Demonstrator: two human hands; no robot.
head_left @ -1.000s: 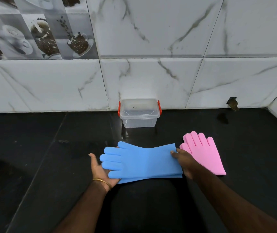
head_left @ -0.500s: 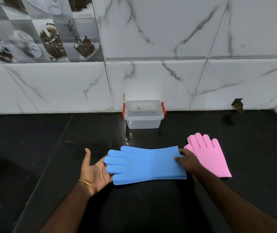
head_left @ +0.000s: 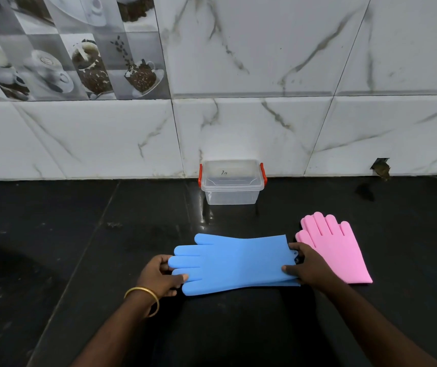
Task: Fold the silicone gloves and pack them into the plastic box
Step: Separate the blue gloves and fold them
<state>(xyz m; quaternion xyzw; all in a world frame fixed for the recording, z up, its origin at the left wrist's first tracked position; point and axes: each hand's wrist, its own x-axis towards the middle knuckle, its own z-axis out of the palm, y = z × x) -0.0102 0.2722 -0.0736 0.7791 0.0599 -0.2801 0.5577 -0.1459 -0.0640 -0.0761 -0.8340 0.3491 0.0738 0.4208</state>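
The left hand [head_left: 160,276] pinches the blue gloves' [head_left: 234,262] fingertips, thumb on top; half a second ago it lay open beside them. The right hand [head_left: 308,268] grips their cuff end as before. The pink gloves [head_left: 336,250] lie just right, the plastic box [head_left: 232,181] far on the desk [head_left: 79,234], lidded.

You see a blue glove [head_left: 235,262] beside a pink glove [head_left: 336,250] on the glossy black surface [head_left: 79,247], a clear box [head_left: 232,185] with red-orange clips [head_left: 264,173], and white grey-veined wall tiles [head_left: 265,49].
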